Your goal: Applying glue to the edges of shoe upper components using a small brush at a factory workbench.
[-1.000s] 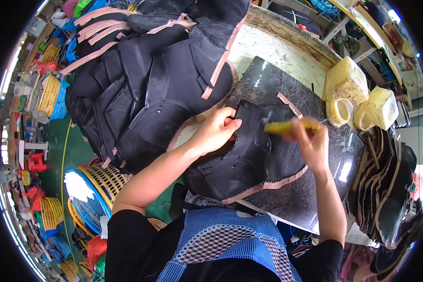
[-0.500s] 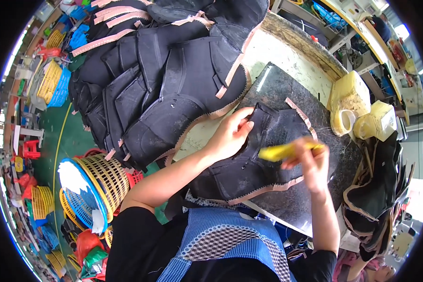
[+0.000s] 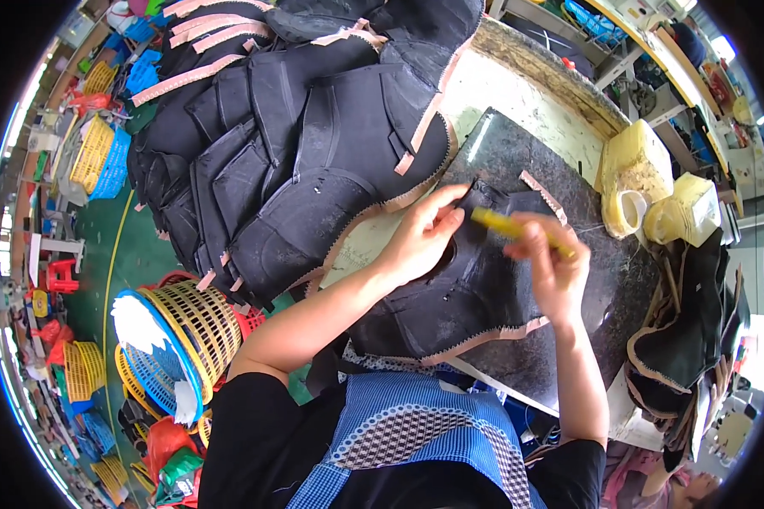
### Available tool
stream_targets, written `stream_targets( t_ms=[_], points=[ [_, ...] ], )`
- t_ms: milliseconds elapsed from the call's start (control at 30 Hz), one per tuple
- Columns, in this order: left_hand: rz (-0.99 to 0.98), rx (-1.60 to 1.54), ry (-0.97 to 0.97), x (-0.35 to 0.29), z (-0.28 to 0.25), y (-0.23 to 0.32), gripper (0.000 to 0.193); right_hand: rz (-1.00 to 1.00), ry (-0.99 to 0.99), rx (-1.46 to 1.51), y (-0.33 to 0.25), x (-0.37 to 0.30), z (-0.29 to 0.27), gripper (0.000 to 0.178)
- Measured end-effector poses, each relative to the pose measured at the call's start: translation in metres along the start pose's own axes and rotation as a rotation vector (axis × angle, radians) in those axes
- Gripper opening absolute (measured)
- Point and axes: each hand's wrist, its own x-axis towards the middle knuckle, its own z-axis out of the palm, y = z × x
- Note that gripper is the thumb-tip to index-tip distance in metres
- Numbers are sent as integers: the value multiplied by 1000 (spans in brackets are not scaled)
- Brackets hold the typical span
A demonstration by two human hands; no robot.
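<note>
Pale table [image 3: 505, 76] carries dark slab [image 3: 518, 153]; heap of black parts [image 3: 255, 161] at left, yellowish containers [image 3: 641, 161] at right. Pink-edged black piece [image 3: 424, 318] lies on slab, in front of person. Left hand [image 3: 424, 236] pinches its edge between thumb and fingers. Right hand [image 3: 553, 263] grasps yellow tool [image 3: 501, 224] (blurred, kind hard to tell). Just changed: tool's far end shifts from piece's middle to its upper end, near left fingertips; working spot, seemingly, now there.
</note>
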Motion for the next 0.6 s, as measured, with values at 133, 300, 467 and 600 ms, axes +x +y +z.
stream_targets(
  t_ms=[133,300,467,600],
  points=[
    [-55,-56,-64,13,7,8,34,192,-343,-45,-18,-44,-13,17],
    [90,-248,233,37,17,10,35,119,122,177,-29,-38,-78,34],
    [149,-56,177,73,1,7,33,10,615,-457,-11,18,-188,31],
    [258,351,118,28,-13,13,47,54,421,-454,51,49,-187,30]
  ],
)
